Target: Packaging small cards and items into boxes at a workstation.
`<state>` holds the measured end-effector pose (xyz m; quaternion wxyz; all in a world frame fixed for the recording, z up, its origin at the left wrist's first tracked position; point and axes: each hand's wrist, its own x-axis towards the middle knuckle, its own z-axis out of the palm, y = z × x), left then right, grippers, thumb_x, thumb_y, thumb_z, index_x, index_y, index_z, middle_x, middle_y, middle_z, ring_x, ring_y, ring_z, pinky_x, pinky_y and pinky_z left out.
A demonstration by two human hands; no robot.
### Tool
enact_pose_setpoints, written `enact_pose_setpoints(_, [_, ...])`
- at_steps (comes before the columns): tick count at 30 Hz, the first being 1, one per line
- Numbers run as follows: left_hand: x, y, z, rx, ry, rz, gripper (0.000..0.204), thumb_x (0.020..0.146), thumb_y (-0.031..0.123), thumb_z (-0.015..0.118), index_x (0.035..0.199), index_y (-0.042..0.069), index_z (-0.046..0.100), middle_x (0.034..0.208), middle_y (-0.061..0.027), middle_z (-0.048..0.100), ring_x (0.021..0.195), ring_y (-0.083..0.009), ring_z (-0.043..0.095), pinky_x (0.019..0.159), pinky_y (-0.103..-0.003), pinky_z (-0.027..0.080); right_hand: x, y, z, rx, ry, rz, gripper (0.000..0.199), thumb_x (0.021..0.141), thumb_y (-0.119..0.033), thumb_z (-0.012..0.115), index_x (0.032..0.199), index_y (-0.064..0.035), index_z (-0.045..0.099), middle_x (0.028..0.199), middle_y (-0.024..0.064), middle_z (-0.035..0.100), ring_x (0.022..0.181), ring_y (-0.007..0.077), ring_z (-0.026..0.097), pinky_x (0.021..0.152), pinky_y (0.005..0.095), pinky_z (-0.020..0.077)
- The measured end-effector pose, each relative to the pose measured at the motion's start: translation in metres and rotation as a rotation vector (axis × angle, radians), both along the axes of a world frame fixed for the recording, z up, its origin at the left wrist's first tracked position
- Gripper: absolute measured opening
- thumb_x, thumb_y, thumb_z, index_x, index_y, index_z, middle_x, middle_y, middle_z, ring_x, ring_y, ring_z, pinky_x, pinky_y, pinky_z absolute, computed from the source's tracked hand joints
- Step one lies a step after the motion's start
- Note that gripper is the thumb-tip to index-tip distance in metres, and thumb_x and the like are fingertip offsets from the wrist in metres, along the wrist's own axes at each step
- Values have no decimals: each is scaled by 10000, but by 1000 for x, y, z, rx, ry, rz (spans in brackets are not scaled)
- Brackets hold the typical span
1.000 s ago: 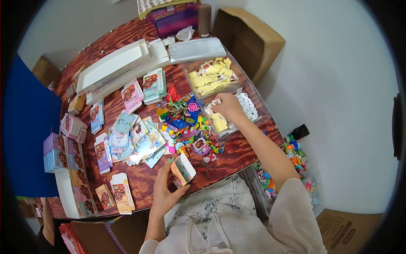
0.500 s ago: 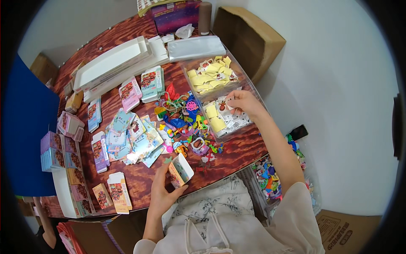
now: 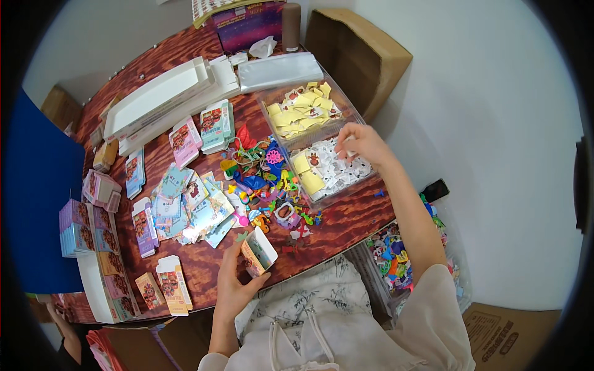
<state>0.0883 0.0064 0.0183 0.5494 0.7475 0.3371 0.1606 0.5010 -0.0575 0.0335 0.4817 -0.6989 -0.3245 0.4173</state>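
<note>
Head view: flat pink and teal printed cartons (image 3: 185, 204) are spread over the left of your wooden table (image 3: 346, 226), with bright plastic toys (image 3: 266, 185) piled mid-table. Your left hand (image 3: 235, 284), at the near edge, curls round a small open carton (image 3: 258, 252), held tilted. Your right arm stretches forward; your right hand (image 3: 362, 143) pinches white slips in the clear tray (image 3: 337, 167), fingertips pressed together.

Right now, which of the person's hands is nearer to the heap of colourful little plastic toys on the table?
Left. The left hand holds a small open box just below the toy heap; the right hand reaches into the clear tray beyond it.
</note>
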Motion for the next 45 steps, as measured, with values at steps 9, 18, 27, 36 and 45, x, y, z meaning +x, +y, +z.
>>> enact_pose_setpoints(9, [6, -1, 2, 55, -23, -26, 786, 681, 23, 847, 1368, 27, 467, 1222, -93, 522, 1090, -223, 567, 922, -351, 524, 9, -11, -25, -66, -658, 22, 193, 798, -74, 684, 962, -2, 613, 860, 85, 645, 778, 199, 644, 694, 331, 520])
enact_pose_setpoints(18, [6, -5, 3, -21, -15, 19, 774, 681, 25, 849, 1357, 24, 473, 1218, -90, 524, 1083, -220, 570, 918, -347, 524, -7, -3, -26, -189, -820, 114, 196, 763, -151, 730, 936, -63, 696, 994, 140, 633, 963, 303, 636, 828, 397, 492])
enact_pose_setpoints(27, [-2, 2, 4, 95, 32, -51, 811, 683, 24, 842, 1396, 38, 456, 1264, -107, 524, 1174, -246, 562, 966, -367, 512, 0, -6, -14, -17, -600, -145, 82, 808, -7, 677, 822, 17, 599, 641, 53, 569, 494, 122, 570, 474, 288, 448])
enact_pose_setpoints(36, [2, 1, 3, -6, -8, -7, 822, 679, 28, 843, 1405, 38, 457, 1276, -114, 533, 1189, -252, 559, 980, -367, 493, 7, -11, -1, -24, -432, -209, 67, 831, -50, 693, 849, 5, 659, 661, 24, 600, 529, 76, 568, 465, 250, 442])
enact_pose_setpoints(45, [0, 1, 2, 7, -28, 4, 809, 677, 2, 827, 1399, 27, 462, 1270, -90, 517, 1164, -220, 551, 927, -342, 508, 2, -17, 9, -21, -240, -223, 66, 849, -69, 710, 852, -23, 663, 639, 4, 589, 521, 64, 549, 457, 214, 428])
